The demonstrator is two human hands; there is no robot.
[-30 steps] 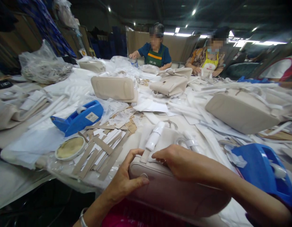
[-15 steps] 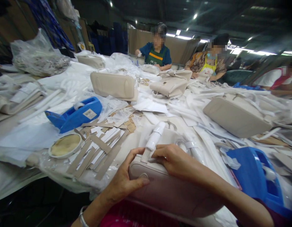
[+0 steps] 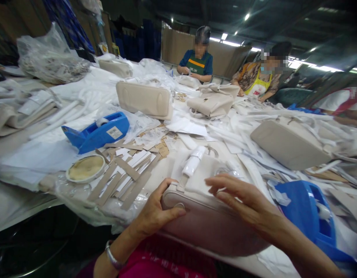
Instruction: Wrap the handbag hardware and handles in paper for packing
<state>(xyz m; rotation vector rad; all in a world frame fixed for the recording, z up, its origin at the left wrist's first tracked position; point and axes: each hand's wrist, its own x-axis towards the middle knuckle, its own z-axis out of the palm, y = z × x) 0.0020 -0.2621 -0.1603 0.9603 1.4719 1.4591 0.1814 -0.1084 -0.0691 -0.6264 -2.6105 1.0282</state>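
A beige handbag [image 3: 213, 227] lies on its side at the table's near edge, its flat base facing me. My left hand [image 3: 158, 210] grips the bag's left corner, thumb on the base beside a small round stud and fingers over the upper edge. Close to that hand, a strap wrapped in white film [image 3: 193, 161] runs up from the bag's edge. Over the bag's right half my right hand [image 3: 239, 195] is raised, fingers apart, with nothing in it. Clear film covers part of the bag behind it.
A blue tape dispenser [image 3: 101, 131] stands left, another blue dispenser [image 3: 304, 210] right. Card strips [image 3: 126, 173] lie near a round dish of yellowish material [image 3: 86, 168]. Further handbags [image 3: 143, 99] and white wrapping cover the table; co-workers [image 3: 197, 61] sit across it.
My right hand has let go of the strap's base and moved right, fingers opening. My left hand keeps its grip on the bag. The view has shifted slightly.
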